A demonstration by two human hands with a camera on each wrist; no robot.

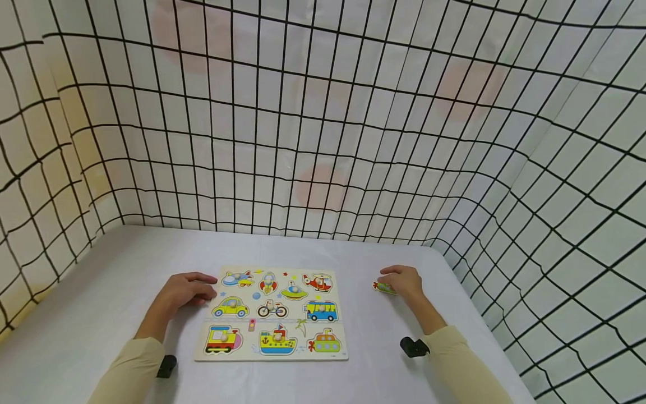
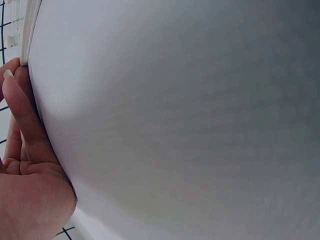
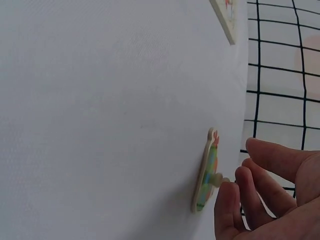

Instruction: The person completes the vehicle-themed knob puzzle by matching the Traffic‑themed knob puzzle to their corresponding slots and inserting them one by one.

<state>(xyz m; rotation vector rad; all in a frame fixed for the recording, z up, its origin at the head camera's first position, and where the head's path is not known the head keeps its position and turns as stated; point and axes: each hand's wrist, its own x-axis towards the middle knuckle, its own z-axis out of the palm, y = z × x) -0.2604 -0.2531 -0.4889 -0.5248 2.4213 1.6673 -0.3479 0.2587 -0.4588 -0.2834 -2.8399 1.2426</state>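
Note:
A wooden knob puzzle board with vehicle pictures lies flat on the table. My left hand rests on the table at the board's left side, fingertips right at its edge; in the left wrist view its fingers are loosely bent. To the right of the board, a green submarine puzzle piece lies on the table, partly covered by my right hand. In the right wrist view, the piece's knob points toward the fingertips, which are spread apart, one of them right by the knob.
The submarine picture at the board's lower right shows no knob, while the train piece and ship piece do. A black grid net over white sheeting encloses the table's back and sides.

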